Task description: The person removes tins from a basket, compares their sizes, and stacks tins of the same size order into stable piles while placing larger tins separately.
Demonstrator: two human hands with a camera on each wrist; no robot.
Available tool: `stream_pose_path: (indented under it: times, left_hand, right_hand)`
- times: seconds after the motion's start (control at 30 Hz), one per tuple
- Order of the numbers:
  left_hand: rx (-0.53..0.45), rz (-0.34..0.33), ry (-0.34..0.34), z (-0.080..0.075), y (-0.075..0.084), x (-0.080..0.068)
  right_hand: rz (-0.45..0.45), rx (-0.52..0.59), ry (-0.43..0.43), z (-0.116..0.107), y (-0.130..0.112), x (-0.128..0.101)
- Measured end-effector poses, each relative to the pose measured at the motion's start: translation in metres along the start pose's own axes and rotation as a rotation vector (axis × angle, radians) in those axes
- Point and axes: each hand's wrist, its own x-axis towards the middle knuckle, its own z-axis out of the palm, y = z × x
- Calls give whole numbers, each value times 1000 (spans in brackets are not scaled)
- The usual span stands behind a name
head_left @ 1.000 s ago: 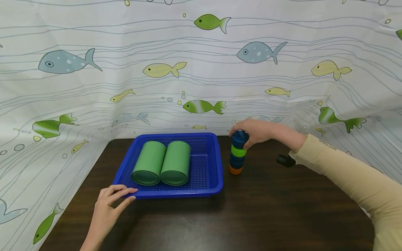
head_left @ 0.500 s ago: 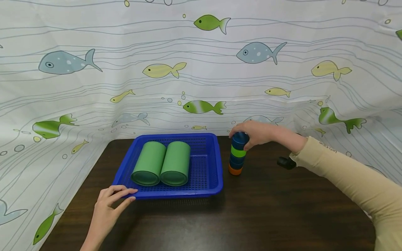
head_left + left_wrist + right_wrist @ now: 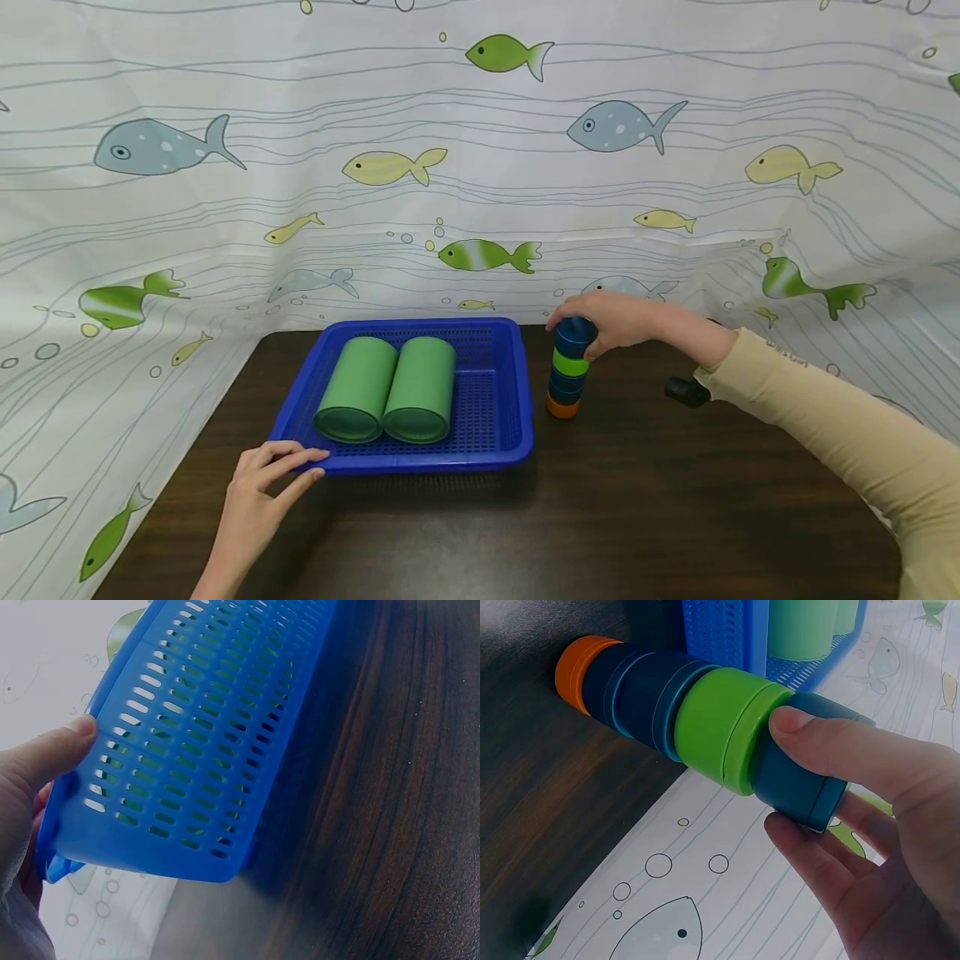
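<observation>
Cups, or cup-like pieces, stand in one upright stack [image 3: 567,385] on the dark table [image 3: 675,508], just beside the blue basket [image 3: 427,462] on its right. From the bottom I count an orange piece [image 3: 576,673], two dark blue ones, a bright green one [image 3: 716,727] and a dark blue top piece [image 3: 789,787]. The right hand [image 3: 618,319] pinches that top piece, thumb on one side and fingers opposite; some fingers slip out of sight behind it, and I can't make out how deep its top goes.

The left hand [image 3: 258,483] pinches the basket's rim at the near left corner. The left wrist view shows the thumb [image 3: 67,742] against the rim, the other fingers mostly hidden behind.

Two green cylinders [image 3: 420,392] lie side by side inside; through the slots they are only scraps of green. Lettering on the beige sleeve [image 3: 810,408] is too small to read, and the dark object [image 3: 686,392] by its cuff is hard to identify.
</observation>
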Motion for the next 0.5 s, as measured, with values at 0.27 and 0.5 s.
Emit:
stream_pose_path:
  times: [0.27,0.5]
  left_hand:
    - [-2,-7,-5,-1,0,1]
    - [-3,4,-9,-1,-1,1]
  right_hand:
    - [-8,15,-3,-1,-1,0]
    - [-25,23,-15,-5,-3,1]
